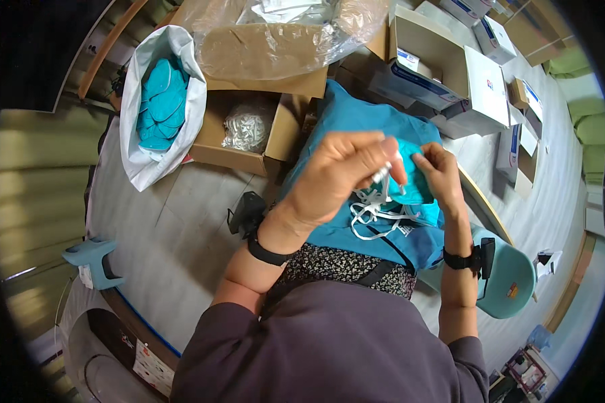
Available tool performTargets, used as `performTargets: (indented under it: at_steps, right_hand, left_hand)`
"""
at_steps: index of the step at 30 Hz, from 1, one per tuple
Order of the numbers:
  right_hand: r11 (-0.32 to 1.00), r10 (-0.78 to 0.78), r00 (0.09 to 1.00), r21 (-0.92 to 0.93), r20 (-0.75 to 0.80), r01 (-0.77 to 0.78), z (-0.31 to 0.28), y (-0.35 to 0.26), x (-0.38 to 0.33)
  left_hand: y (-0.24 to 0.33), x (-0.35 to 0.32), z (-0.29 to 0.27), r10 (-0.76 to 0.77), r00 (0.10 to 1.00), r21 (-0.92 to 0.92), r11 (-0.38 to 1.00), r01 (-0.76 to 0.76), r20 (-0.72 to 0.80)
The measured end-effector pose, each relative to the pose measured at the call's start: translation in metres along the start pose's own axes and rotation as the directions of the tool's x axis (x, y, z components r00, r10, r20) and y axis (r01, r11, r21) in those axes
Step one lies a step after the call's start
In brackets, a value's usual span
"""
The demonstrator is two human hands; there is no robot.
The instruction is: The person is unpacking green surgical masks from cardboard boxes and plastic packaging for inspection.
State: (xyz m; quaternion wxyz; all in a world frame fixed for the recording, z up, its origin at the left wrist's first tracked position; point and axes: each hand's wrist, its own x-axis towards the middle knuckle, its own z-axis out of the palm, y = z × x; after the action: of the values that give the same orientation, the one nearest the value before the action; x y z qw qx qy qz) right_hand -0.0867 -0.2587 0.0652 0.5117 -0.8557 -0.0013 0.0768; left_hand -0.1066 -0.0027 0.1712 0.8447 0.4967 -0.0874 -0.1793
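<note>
The person's left hand [339, 176] is raised over the lap with its fingers curled and the thumb and forefinger pinched on a thin white elastic strap [382, 176], which runs down into a loose tangle of white straps [376, 213] lying on a teal cloth [356, 121] spread over the lap. The right hand [439, 171] is just beside it, fingers closed on the edge of a teal face mask [411, 191] that sits between the two hands and above the tangle; the mask hangs tilted, its lower edge touching the straps. Both wrists carry black bands. Ahead on the grey table [175, 235] stands an open cardboard box [245, 131] holding a clear bag of white straps, and behind it a larger box [269, 40] is covered by a crumpled clear plastic bag. To the left of these a white sack [161, 107] lies open, filled with stacked teal masks. To the right, well apart from the hands, several white and blue cartons [464, 80] sit open or stacked. A teal chair back [511, 282] shows beside the right forearm, and a small pale blue tape dispenser [91, 258] rests at the table's left edge. A small black device [247, 211] lies on the table near the left wrist.
</note>
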Motion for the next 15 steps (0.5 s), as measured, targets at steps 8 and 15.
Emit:
performTargets:
  at_steps: [8, 15]
  right_hand:
    - [0.798, -0.183, 0.948, 0.602, 0.260, -0.012, -0.011, -0.109, -0.029]
    - [0.968, -0.175, 0.891, 0.239, 0.420, 0.077, -0.022, -0.106, -0.039]
  left_hand:
    - [-0.020, 0.000, 0.006, -0.183, 0.975, 0.179, 0.971, 0.158, 0.130]
    - [-0.023, -0.012, 0.002, -0.216, 0.956, 0.230, 0.959, 0.169, 0.197]
